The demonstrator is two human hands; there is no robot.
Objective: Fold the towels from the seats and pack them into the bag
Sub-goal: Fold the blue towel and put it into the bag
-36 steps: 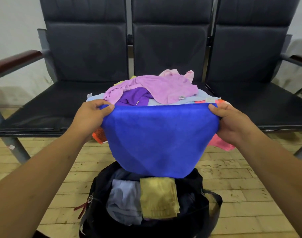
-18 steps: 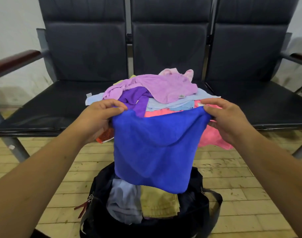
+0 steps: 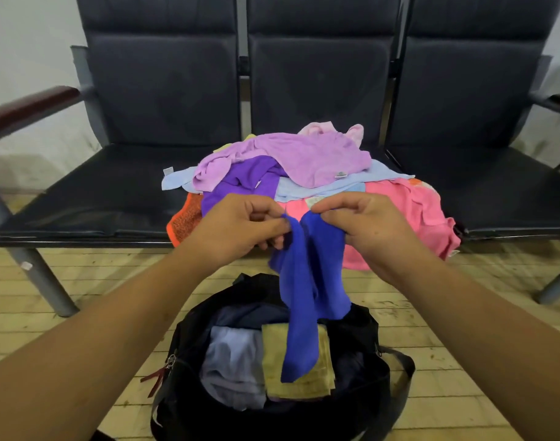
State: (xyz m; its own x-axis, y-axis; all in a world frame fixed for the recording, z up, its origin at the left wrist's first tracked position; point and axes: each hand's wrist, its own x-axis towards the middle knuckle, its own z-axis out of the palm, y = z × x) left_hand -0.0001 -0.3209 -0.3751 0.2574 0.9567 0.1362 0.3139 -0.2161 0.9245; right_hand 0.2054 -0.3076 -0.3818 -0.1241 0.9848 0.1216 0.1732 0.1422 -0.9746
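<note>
- Both hands pinch the top edge of the blue towel (image 3: 307,281). The left hand (image 3: 240,229) clamps one corner between thumb and curled fingers, and the right hand (image 3: 371,230) grasps the other. The two corners are held nearly touching.
- From that grip the blue towel hangs doubled lengthwise in a narrow drape. Its lower end dangles over the open mouth of the black bag (image 3: 180,354), in front of the olive-yellow towel (image 3: 307,381).
- The black bag stands on the wooden floor (image 3: 81,281), just before the middle seat (image 3: 138,186).
- Two folded pieces lie side by side inside it — a pale grey-lilac towel (image 3: 231,367) on the left and the olive-yellow towel on the right. Something dark blue lies behind them.
- A red zip pull (image 3: 154,378) hangs at the bag's left side.
- A loose heap of towels sits on the middle seat, beyond the hands:
  - the lilac towel (image 3: 304,157) is on top;
  - a purple towel (image 3: 250,179) and a light blue towel (image 3: 307,190) lie under it;
  - a pink towel (image 3: 409,218) spills over the seat's front edge at the right;
  - an orange towel (image 3: 186,221) pokes out at the left.
</note>
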